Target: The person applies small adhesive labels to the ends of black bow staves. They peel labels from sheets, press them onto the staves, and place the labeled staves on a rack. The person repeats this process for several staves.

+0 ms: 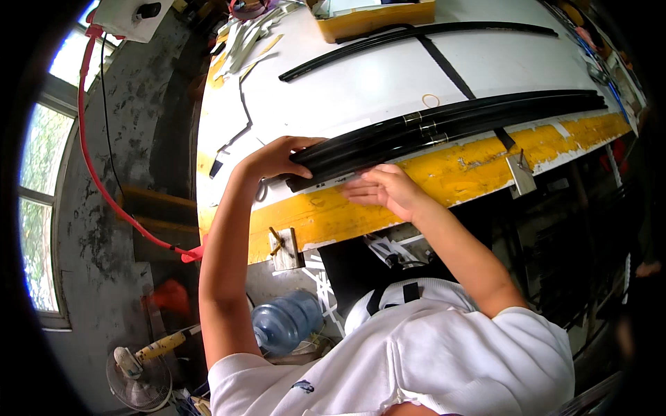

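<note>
A bundle of long, glossy black strips (374, 142) lies along the near side of the table, reaching toward the far right. My left hand (277, 158) grips its left end, with the thumb on the near side and the fingers over the far side. Beside the bundle's near edge is my right hand (385, 188), its fingers stretched out and the palm partly turned up. Those fingertips are close to the lowest strip; whether they touch it I cannot tell. Shiny bands cross the bundle around its middle.
More black strips (416, 32) lie farther back on the white table (326, 90), near a yellow box (374, 24). Pale offcuts (246, 41) are heaped at the far left. A red hose (104, 187) hangs to the left. A blue water bottle (288, 322) and a fan (139, 378) stand below.
</note>
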Available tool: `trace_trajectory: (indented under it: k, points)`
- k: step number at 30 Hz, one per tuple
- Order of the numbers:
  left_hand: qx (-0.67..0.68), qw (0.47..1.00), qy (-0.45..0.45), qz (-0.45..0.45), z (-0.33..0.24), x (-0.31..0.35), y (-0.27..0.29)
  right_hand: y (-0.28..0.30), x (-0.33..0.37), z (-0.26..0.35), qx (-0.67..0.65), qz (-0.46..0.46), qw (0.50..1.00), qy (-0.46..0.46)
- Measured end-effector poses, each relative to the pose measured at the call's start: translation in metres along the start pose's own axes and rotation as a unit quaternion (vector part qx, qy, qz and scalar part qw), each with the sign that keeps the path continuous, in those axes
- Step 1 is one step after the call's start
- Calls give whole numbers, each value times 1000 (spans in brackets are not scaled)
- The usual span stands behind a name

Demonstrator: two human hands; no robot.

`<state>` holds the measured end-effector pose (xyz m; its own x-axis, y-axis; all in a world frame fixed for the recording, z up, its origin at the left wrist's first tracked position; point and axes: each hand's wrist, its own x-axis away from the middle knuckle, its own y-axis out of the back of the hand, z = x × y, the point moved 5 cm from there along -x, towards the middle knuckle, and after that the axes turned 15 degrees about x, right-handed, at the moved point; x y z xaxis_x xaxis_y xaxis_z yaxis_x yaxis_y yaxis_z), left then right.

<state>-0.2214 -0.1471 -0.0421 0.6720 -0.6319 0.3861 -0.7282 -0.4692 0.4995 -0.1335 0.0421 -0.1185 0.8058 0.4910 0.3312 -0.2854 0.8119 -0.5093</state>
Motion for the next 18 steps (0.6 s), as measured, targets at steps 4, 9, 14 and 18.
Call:
trace_trajectory:
  k: [4,9,14,18]
  points:
    - [43,998,-48,-11,7,-8,0,6,21,4,99,36,992,-62]
    - [-64,990,-57,-110,-1,-13,-2,6,53,26,218,22,975,-37]
    - [-136,978,-48,-149,1,-13,-10,-34,109,92,311,146,925,163]
    - [-154,971,-2,-181,-6,-15,-13,-86,169,135,103,348,863,351]
